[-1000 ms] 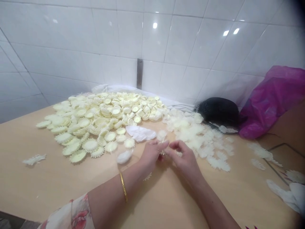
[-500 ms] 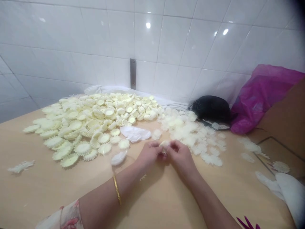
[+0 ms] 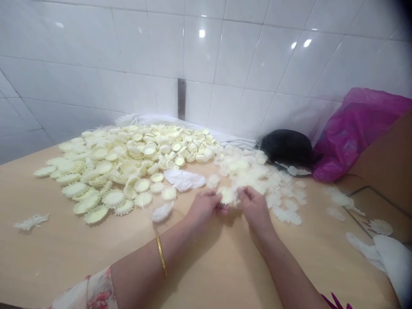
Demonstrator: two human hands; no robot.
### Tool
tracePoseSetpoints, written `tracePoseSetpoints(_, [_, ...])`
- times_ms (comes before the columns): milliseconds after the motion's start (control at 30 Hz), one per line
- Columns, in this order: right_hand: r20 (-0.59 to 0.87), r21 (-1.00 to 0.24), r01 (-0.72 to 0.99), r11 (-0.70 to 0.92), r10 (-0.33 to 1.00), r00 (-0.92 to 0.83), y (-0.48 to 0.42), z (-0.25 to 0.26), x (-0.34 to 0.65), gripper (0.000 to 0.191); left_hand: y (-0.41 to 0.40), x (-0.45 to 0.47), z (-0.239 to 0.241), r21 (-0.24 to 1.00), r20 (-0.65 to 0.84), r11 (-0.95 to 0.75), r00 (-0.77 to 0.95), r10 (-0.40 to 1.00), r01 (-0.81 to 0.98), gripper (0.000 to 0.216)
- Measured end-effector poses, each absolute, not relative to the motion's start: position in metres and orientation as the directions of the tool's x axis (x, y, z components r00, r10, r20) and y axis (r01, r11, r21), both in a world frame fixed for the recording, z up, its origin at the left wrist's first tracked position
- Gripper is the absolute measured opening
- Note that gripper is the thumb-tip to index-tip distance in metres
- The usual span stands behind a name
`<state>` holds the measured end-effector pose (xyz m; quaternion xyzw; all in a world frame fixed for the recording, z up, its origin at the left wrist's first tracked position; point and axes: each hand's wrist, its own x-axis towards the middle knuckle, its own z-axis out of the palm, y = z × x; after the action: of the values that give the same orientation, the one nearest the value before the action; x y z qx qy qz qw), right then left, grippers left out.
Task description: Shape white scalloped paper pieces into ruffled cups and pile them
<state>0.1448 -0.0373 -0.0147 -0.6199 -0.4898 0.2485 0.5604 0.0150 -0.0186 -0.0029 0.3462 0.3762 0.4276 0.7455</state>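
Low in the middle of the frame, the left hand (image 3: 204, 209) and the right hand (image 3: 255, 208) hold a single pale frilled piece (image 3: 228, 195) between them. Each grip looks pressed together, the fingers pinching opposite edges of it. The piece sits just below the frame's centre, its longer run lying roughly left to right, its ruffled face tipped up, though its exact lie is hard to tell. A gold bangle (image 3: 161, 256) circles the left wrist. Right behind the hands, a heap of paler feathery pieces (image 3: 257, 180) spreads rightward over the tan surface (image 3: 48, 257). To the left, a larger heap of yellowish ribbed discs (image 3: 122, 167) fills the upper left. Farther right, a black bundle (image 3: 286, 146) and a magenta plastic bag (image 3: 357, 137) rest against the white tiled wall (image 3: 225, 51).
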Motion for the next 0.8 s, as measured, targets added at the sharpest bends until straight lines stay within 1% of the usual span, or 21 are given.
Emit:
tracePoseSetpoints(33, [0.241, -0.939, 0.327, 0.102, 0.876, 0.418, -0.037, -0.015, 0.147, 0.028, -0.018, 0.014, -0.003, 0.839, -0.259, 0.388, 0.347, 0.901, -0.382, 0.007])
tracePoseSetpoints(100, [0.23, -0.955, 0.282, 0.09, 0.825, 0.516, -0.034, -0.014, 0.155, 0.026, -0.016, 0.012, -0.003, 0.84, -0.249, 0.37, 0.326, 0.912, -0.396, 0.007])
tracePoseSetpoints(167, [0.178, -0.982, 0.158, 0.101, 0.767, 0.616, -0.031, -0.014, 0.162, 0.025, -0.014, 0.009, -0.003, 0.842, -0.242, 0.352, 0.298, 0.923, -0.408, 0.008])
tracePoseSetpoints(200, [0.142, -0.99, 0.077, 0.12, 0.764, 0.63, -0.03, -0.014, 0.165, 0.025, -0.013, 0.008, -0.003, 0.842, -0.242, 0.35, 0.292, 0.925, -0.411, 0.008])
tracePoseSetpoints(233, [0.105, -0.991, -0.004, 0.136, 0.786, 0.609, -0.029, -0.013, 0.166, 0.026, -0.012, 0.008, -0.003, 0.841, -0.241, 0.35, 0.294, 0.925, -0.412, 0.008])
tracePoseSetpoints(300, [0.052, -0.979, -0.144, 0.142, 0.865, 0.499, -0.029, -0.012, 0.165, 0.027, -0.012, 0.008, -0.004, 0.839, -0.239, 0.356, 0.309, 0.921, -0.412, 0.007])
tracePoseSetpoints(367, [0.025, -0.971, -0.21, 0.114, 0.923, 0.385, -0.03, -0.011, 0.161, 0.028, -0.013, 0.009, -0.004, 0.837, -0.241, 0.363, 0.32, 0.916, -0.41, 0.005])
tracePoseSetpoints(400, [0.023, -0.975, -0.2, 0.1, 0.936, 0.352, -0.031, -0.01, 0.159, 0.028, -0.013, 0.009, -0.004, 0.836, -0.243, 0.366, 0.322, 0.915, -0.409, 0.005])
tracePoseSetpoints(433, [0.037, -0.984, -0.152, 0.094, 0.939, 0.342, -0.032, -0.01, 0.158, 0.028, -0.014, 0.009, -0.004, 0.837, -0.245, 0.367, 0.322, 0.915, -0.406, 0.005])
tracePoseSetpoints(467, [0.071, -0.993, -0.059, 0.098, 0.932, 0.357, -0.033, -0.01, 0.158, 0.027, -0.014, 0.01, -0.003, 0.839, -0.246, 0.367, 0.321, 0.914, -0.402, 0.005])
tracePoseSetpoints(500, [0.13, -0.991, 0.077, 0.109, 0.911, 0.39, -0.034, -0.01, 0.159, 0.025, -0.015, 0.01, -0.003, 0.842, -0.246, 0.367, 0.324, 0.913, -0.396, 0.005])
tracePoseSetpoints(533, [0.214, -0.964, 0.239, 0.118, 0.877, 0.431, -0.035, -0.01, 0.16, 0.023, -0.015, 0.01, -0.003, 0.845, -0.245, 0.367, 0.328, 0.912, -0.388, 0.005])
tracePoseSetpoints(600, [0.396, -0.845, 0.523, 0.114, 0.79, 0.468, -0.037, -0.009, 0.162, 0.024, -0.015, 0.01, -0.005, 0.856, -0.24, 0.361, 0.334, 0.911, -0.369, 0.005])
tracePoseSetpoints(633, [0.457, -0.79, 0.602, 0.113, 0.764, 0.456, -0.038, -0.007, 0.161, 0.025, -0.015, 0.01, -0.006, 0.865, -0.236, 0.354, 0.334, 0.913, -0.356, 0.007])
tracePoseSetpoints(667, [0.487, -0.76, 0.638, 0.125, 0.759, 0.431, -0.04, -0.005, 0.16, 0.024, -0.014, 0.01, -0.007, 0.876, -0.23, 0.343, 0.331, 0.915, -0.339, 0.009])
tracePoseSetpoints(700, [0.491, -0.757, 0.636, 0.149, 0.773, 0.402, -0.042, -0.003, 0.157, 0.022, -0.014, 0.01, -0.008, 0.887, -0.222, 0.329, 0.325, 0.919, -0.324, 0.013])
tracePoseSetpoints(800, [0.449, -0.793, 0.565, 0.228, 0.846, 0.289, -0.049, 0.005, 0.143, 0.017, -0.014, 0.01, -0.01, 0.906, -0.2, 0.292, 0.299, 0.933, -0.306, 0.023])
